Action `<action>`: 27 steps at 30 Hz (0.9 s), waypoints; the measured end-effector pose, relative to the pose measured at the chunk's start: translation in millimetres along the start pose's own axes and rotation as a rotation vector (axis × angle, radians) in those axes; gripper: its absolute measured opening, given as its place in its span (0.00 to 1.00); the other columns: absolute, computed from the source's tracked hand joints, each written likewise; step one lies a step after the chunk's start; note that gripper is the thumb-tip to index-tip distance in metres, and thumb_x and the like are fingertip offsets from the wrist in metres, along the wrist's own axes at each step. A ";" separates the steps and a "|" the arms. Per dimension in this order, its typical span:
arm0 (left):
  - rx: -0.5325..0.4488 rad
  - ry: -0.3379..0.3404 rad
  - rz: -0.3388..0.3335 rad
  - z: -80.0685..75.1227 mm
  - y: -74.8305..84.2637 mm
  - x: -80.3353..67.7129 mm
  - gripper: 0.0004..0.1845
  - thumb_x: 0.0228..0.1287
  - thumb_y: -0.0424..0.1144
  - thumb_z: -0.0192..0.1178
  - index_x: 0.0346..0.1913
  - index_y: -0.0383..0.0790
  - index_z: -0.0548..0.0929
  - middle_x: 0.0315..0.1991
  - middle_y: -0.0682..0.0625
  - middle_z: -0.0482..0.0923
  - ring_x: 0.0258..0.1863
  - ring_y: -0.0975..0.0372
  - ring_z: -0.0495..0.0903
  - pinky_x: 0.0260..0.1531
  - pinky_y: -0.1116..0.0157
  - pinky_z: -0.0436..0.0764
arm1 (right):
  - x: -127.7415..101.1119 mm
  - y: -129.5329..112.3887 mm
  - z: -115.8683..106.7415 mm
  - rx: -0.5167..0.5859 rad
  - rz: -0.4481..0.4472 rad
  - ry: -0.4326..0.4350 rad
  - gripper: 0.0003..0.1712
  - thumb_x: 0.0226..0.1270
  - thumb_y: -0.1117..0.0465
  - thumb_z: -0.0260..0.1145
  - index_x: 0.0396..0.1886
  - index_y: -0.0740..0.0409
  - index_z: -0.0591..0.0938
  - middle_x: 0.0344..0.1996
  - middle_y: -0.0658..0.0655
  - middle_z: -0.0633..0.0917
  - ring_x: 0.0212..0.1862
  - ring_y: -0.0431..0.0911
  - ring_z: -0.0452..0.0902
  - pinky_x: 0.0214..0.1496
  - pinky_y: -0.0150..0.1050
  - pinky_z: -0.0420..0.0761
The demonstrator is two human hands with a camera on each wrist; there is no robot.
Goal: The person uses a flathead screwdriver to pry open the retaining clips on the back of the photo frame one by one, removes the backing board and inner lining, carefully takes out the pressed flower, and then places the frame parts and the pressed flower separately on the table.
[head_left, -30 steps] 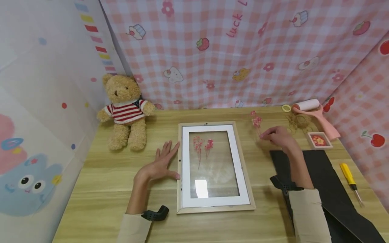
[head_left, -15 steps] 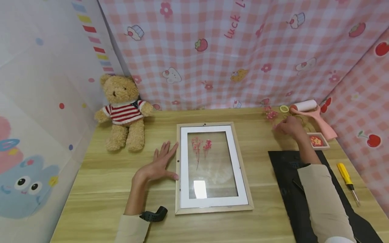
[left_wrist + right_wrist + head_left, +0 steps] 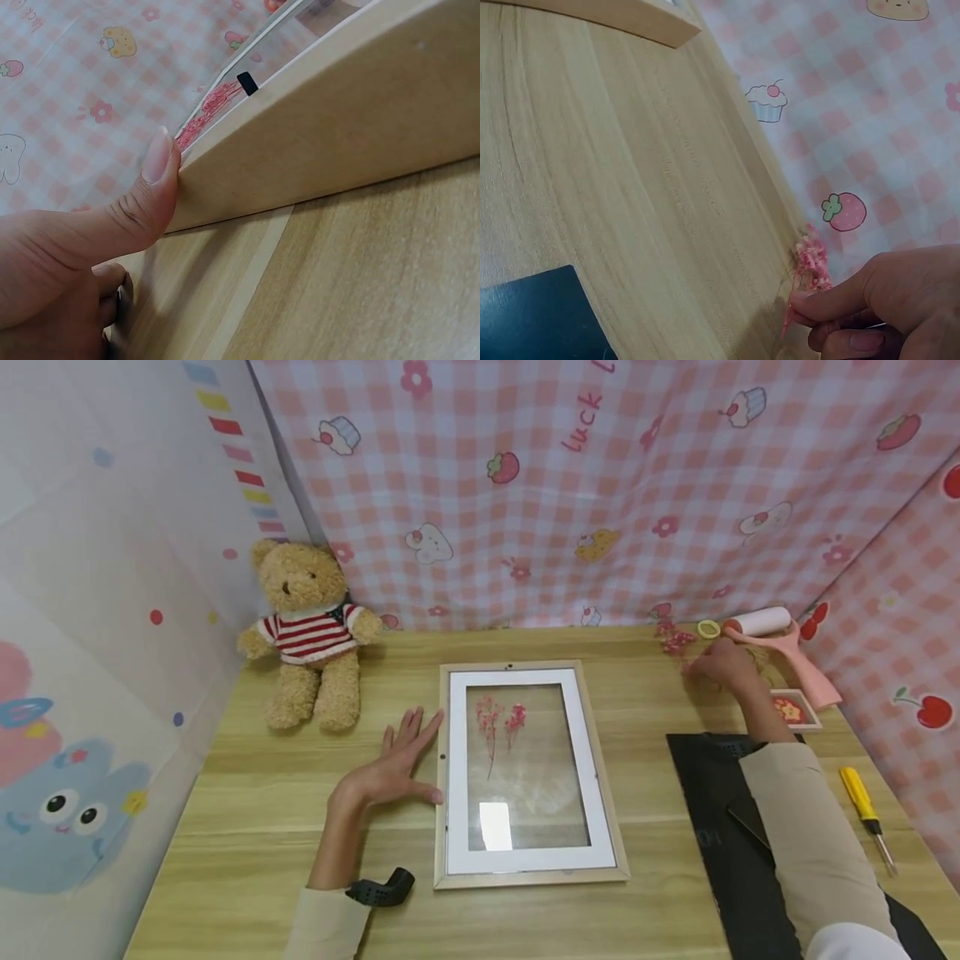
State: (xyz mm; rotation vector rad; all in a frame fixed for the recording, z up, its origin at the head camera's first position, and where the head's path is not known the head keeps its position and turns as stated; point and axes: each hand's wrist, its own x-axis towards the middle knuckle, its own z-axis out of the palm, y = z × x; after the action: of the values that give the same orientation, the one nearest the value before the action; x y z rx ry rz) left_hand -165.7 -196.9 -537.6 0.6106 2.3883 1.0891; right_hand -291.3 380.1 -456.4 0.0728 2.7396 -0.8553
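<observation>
A wooden picture frame (image 3: 607,777) with a white mat lies flat on the table, two sprigs of pink dried flowers (image 3: 487,718) showing inside its window. Against its left side my left hand (image 3: 390,768) rests with fingers spread, and the left wrist view has the thumb (image 3: 157,172) touching the frame's wooden edge. At the back right, my right hand (image 3: 727,667) pinches a pink dried flower sprig (image 3: 811,262) by its thin stem between thumb and finger. That sprig's blossoms point toward the curtain. Part of the twine is hidden behind this hand.
Black board (image 3: 697,793) lies under the right forearm. Near the right hand are a pink lint roller (image 3: 810,672), a yellow ring (image 3: 708,629) and a small framed picture (image 3: 797,710). A yellow screwdriver (image 3: 858,797) lies at right, a teddy bear (image 3: 307,610) at back left.
My right hand has carried the flower sprig to the right and back, toward the yellow ring and twine. My left hand has stayed at the frame's side.
</observation>
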 end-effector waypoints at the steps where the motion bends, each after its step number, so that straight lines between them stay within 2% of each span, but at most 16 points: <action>1: 0.001 -0.001 0.000 0.1 0.1 -0.4 0.76 0.53 0.68 0.79 0.91 0.60 0.35 0.89 0.42 0.17 0.88 0.50 0.15 0.83 0.41 0.17 | -0.2 0.0 0.7 -0.009 -0.002 0.002 0.23 0.68 0.62 0.74 0.13 0.55 0.76 0.10 0.46 0.71 0.18 0.43 0.68 0.23 0.40 0.75; 6: 0.002 -0.005 0.004 0.3 -0.8 -0.5 0.76 0.53 0.67 0.80 0.91 0.61 0.35 0.89 0.42 0.17 0.88 0.50 0.15 0.83 0.41 0.17 | -7.0 -2.9 2.3 0.001 -0.032 0.043 0.23 0.69 0.63 0.72 0.14 0.57 0.75 0.11 0.46 0.69 0.17 0.42 0.65 0.23 0.39 0.71; 9: 0.001 -0.004 0.007 -0.2 -1.2 0.0 0.75 0.54 0.67 0.80 0.91 0.61 0.35 0.89 0.42 0.17 0.88 0.50 0.15 0.84 0.42 0.17 | -13.8 -5.2 2.1 0.073 -0.058 0.107 0.18 0.72 0.66 0.68 0.20 0.66 0.78 0.14 0.42 0.70 0.18 0.40 0.67 0.22 0.38 0.73; 10: -0.001 -0.005 0.006 -0.4 -1.2 0.1 0.75 0.54 0.67 0.80 0.91 0.61 0.35 0.89 0.42 0.17 0.88 0.50 0.15 0.84 0.42 0.17 | -16.3 -6.0 2.5 0.131 -0.056 0.122 0.16 0.75 0.66 0.66 0.26 0.70 0.81 0.17 0.39 0.72 0.19 0.38 0.69 0.22 0.37 0.75; 11: -0.004 -0.005 0.003 -0.6 -1.2 -0.1 0.75 0.54 0.66 0.80 0.91 0.61 0.35 0.89 0.42 0.17 0.88 0.51 0.15 0.84 0.42 0.17 | -19.1 -7.5 3.5 0.197 -0.052 0.130 0.13 0.79 0.65 0.64 0.33 0.70 0.84 0.19 0.38 0.75 0.21 0.37 0.72 0.23 0.37 0.76; 12: -0.003 -0.007 0.001 -0.7 -1.1 -0.4 0.75 0.54 0.66 0.80 0.91 0.61 0.35 0.89 0.42 0.17 0.88 0.51 0.15 0.84 0.42 0.17 | -21.9 -8.5 4.9 0.286 -0.043 0.132 0.13 0.82 0.64 0.62 0.37 0.66 0.87 0.21 0.37 0.76 0.22 0.35 0.72 0.23 0.35 0.76; 14: -0.004 -0.009 -0.003 -0.8 0.4 -0.1 0.75 0.54 0.65 0.80 0.91 0.61 0.35 0.89 0.42 0.17 0.88 0.51 0.15 0.84 0.43 0.17 | -29.9 -11.6 8.4 0.535 -0.007 0.109 0.15 0.86 0.63 0.59 0.42 0.57 0.91 0.25 0.37 0.81 0.23 0.34 0.73 0.23 0.32 0.74; 15: -0.004 -0.010 -0.006 -0.7 0.6 0.1 0.75 0.54 0.65 0.80 0.91 0.61 0.35 0.89 0.43 0.17 0.88 0.51 0.14 0.84 0.43 0.17 | -34.4 -14.3 11.1 0.660 0.014 0.094 0.16 0.87 0.62 0.59 0.41 0.52 0.92 0.27 0.37 0.83 0.25 0.33 0.74 0.24 0.31 0.73; 17: -0.001 -0.011 -0.006 -0.5 1.3 0.7 0.75 0.55 0.65 0.80 0.91 0.61 0.35 0.89 0.42 0.17 0.88 0.51 0.15 0.84 0.43 0.17 | -45.9 -23.0 17.1 0.834 0.050 0.064 0.20 0.87 0.61 0.60 0.34 0.41 0.92 0.28 0.40 0.85 0.25 0.34 0.74 0.24 0.30 0.71; 18: 0.000 -0.011 -0.005 -0.4 1.4 1.0 0.75 0.55 0.64 0.80 0.91 0.61 0.35 0.89 0.42 0.17 0.88 0.51 0.15 0.84 0.43 0.17 | -50.4 -26.6 21.7 0.902 0.046 0.051 0.22 0.87 0.61 0.61 0.32 0.41 0.92 0.29 0.41 0.87 0.24 0.34 0.73 0.23 0.29 0.70; 19: -0.001 -0.011 -0.005 -0.4 1.7 1.2 0.75 0.55 0.64 0.81 0.91 0.60 0.35 0.89 0.43 0.17 0.88 0.51 0.15 0.84 0.43 0.17 | -54.3 -30.8 26.9 0.919 0.027 0.038 0.21 0.87 0.62 0.61 0.32 0.43 0.93 0.32 0.41 0.87 0.25 0.35 0.73 0.23 0.29 0.69; 21: -0.003 -0.012 -0.006 -0.8 1.7 1.2 0.75 0.54 0.64 0.81 0.91 0.60 0.35 0.89 0.43 0.17 0.88 0.51 0.15 0.84 0.43 0.17 | -62.8 -42.8 38.8 0.834 -0.008 0.023 0.15 0.88 0.60 0.60 0.44 0.53 0.93 0.33 0.38 0.86 0.27 0.34 0.73 0.26 0.29 0.70; 23: -0.007 -0.012 -0.005 -1.4 2.0 0.9 0.75 0.54 0.64 0.81 0.91 0.60 0.35 0.89 0.43 0.16 0.88 0.51 0.14 0.84 0.43 0.17 | -70.5 -57.7 53.1 0.696 -0.050 0.021 0.16 0.89 0.56 0.60 0.57 0.61 0.89 0.37 0.40 0.86 0.28 0.36 0.71 0.29 0.32 0.70; 26: -0.010 -0.011 -0.007 -2.0 2.1 -0.1 0.75 0.54 0.65 0.80 0.91 0.60 0.35 0.89 0.43 0.16 0.88 0.51 0.14 0.84 0.43 0.16 | -83.6 -90.9 77.2 0.438 -0.128 0.033 0.27 0.88 0.53 0.61 0.69 0.72 0.81 0.45 0.53 0.89 0.39 0.43 0.81 0.40 0.33 0.79; 27: -0.009 -0.011 -0.008 -2.1 1.9 -0.3 0.75 0.54 0.65 0.80 0.91 0.60 0.35 0.89 0.43 0.16 0.88 0.51 0.14 0.84 0.43 0.16 | -87.5 -103.2 86.7 0.382 -0.156 0.039 0.26 0.88 0.53 0.62 0.67 0.72 0.83 0.47 0.60 0.89 0.43 0.47 0.83 0.43 0.34 0.81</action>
State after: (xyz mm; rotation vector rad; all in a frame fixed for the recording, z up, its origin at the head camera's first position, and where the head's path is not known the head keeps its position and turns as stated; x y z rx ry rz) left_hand -166.1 -197.2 -534.8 0.6018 2.3737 1.0899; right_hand -199.3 248.9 -444.3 -0.0518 2.6043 -1.4248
